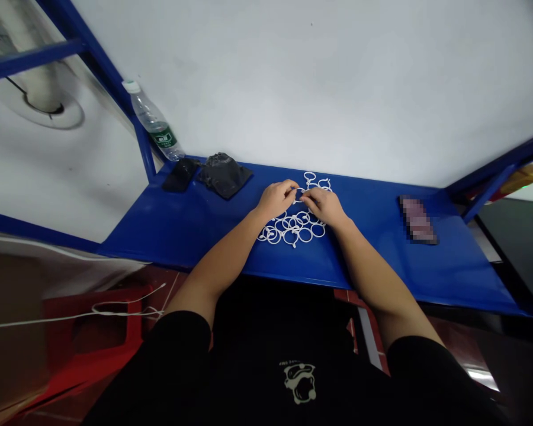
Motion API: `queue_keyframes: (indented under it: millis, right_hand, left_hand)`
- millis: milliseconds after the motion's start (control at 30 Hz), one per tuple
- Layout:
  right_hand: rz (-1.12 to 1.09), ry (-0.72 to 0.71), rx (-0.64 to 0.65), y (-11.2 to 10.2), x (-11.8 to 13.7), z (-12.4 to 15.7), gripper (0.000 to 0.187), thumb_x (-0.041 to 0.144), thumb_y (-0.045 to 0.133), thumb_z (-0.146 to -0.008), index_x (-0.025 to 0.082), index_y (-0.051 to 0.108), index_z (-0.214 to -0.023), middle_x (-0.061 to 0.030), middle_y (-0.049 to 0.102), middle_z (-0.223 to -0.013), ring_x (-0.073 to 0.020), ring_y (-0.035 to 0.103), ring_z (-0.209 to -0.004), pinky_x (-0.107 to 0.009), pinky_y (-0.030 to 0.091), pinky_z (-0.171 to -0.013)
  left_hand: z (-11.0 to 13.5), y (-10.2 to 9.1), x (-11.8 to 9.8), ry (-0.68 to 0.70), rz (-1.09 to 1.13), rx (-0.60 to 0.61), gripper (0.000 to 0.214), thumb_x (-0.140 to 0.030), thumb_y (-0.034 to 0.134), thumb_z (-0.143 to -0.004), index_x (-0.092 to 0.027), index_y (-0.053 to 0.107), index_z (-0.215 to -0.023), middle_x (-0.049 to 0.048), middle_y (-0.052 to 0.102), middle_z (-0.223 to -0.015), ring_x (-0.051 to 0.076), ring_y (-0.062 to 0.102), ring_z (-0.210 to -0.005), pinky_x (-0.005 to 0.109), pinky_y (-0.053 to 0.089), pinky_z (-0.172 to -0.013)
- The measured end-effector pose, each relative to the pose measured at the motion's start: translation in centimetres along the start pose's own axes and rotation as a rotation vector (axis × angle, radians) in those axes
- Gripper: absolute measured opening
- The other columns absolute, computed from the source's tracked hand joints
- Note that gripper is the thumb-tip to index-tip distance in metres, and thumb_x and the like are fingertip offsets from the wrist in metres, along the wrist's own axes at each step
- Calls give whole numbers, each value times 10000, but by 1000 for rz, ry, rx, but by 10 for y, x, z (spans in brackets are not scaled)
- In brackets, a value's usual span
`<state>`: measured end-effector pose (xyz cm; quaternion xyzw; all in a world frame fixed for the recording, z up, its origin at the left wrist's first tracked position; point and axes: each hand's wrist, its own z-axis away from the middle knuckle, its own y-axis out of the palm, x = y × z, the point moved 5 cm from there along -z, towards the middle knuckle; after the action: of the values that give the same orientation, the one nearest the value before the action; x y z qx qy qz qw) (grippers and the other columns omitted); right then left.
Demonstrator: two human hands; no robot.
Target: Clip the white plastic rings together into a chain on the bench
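Observation:
Between my hands is a white plastic ring, pinched on its left side by my left hand and on its right side by my right hand. The fingers of both hands are closed on it. Several more white rings with small knobs or clips lie overlapping on the blue table just below my hands. A few others, including a white ring at the far side, lie beyond my right hand. My right hand partly covers some of them.
The blue table meets a white wall. At the back left are a clear bottle, a black phone-like object and a dark pouch. A blurred-out phone-like object lies right. A red stool stands at lower left.

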<state>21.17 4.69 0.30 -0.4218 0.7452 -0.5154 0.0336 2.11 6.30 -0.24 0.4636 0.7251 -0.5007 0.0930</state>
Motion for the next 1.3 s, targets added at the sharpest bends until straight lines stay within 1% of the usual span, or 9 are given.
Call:
queue_keyframes:
  millis: [100, 200, 300, 500, 667, 867, 1000, 1133, 1300]
  right_hand:
    - [-25, 28, -45, 0, -8, 1, 412, 619, 632, -1094, 246, 806, -1106, -90, 822, -985, -246, 730, -824, -387, 566, -785]
    - [-60, 39, -45, 2, -13, 2, 539, 734, 739, -990, 249, 800, -1218, -82, 823, -1026, -226, 714, -784, -377, 566, -749]
    - [-64, 52, -44, 3, -17, 2, 508, 703, 729, -1007, 250, 799, -1228, -83, 820, -1033, -221, 701, -784, -377, 567, -755]
    - [-67, 41, -68, 2, -16, 2, 362, 575, 667, -1063, 243, 799, -1120, -93, 813, -1027, -231, 695, -801, -381, 564, -766]
    - [-90, 32, -74, 0, -13, 2, 278, 486, 657, -1057, 245, 789, -1093, -86, 804, -1013, -226, 696, -790, -383, 560, -758]
    - [-91, -10, -71, -1, -7, 0, 272, 493, 679, -1037, 251, 796, -1076, -68, 785, -973, -218, 689, -775, -382, 561, -752]
    - [-79, -17, -52, 1, -3, 0, 236, 445, 675, -1036, 252, 805, -1077, -68, 786, -951, -222, 696, -784, -381, 562, -767]
    - [-57, 11, -12, 5, -6, 1, 232, 378, 637, -1045, 249, 811, -1129, -82, 819, -996, -231, 710, -800, -379, 560, -768]
    - [-49, 70, -85, 1, -20, 3, 274, 391, 613, -1066, 242, 823, -1160, -91, 832, -984, -248, 723, -815, -390, 571, -788]
  left_hand:
    - [1, -1, -5, 55, 10, 9, 235, -167, 623, -1062, -233, 765, -1238, 28, 821, -938, 211, 767, -940, 354, 587, -907]
    - [1, 0, -8, 109, 10, 19, 244, -156, 605, -1072, -246, 795, -1195, 58, 841, -1087, 224, 770, -1061, 400, 599, -1005]
    - [2, 4, -10, 164, 12, 53, 233, -142, 635, -1040, -247, 819, -1138, 65, 839, -1145, 228, 768, -1104, 418, 601, -1032]
    - [2, 8, -8, 165, -17, 86, 247, -181, 675, -999, -247, 844, -1168, 61, 843, -1038, 209, 774, -927, 390, 606, -935]
    - [1, 10, -4, 114, -47, 106, 253, -192, 702, -921, -260, 874, -1094, 18, 811, -835, 196, 746, -776, 349, 590, -820]
    - [1, 9, -3, 64, -71, 73, 171, -187, 750, -856, -240, 847, -986, 12, 788, -764, 203, 739, -730, 337, 563, -756]
    - [0, 6, 1, 23, -78, 38, 201, -92, 724, -825, -225, 802, -954, 18, 785, -765, 203, 725, -705, 331, 534, -716]
    - [0, 4, 2, 33, -62, 20, 213, -75, 696, -861, -222, 791, -983, 14, 795, -797, 196, 735, -724, 323, 537, -727]
    - [1, 6, -4, 110, -32, 35, 189, -179, 711, -985, -230, 811, -1138, 37, 852, -932, 212, 805, -868, 350, 594, -857]
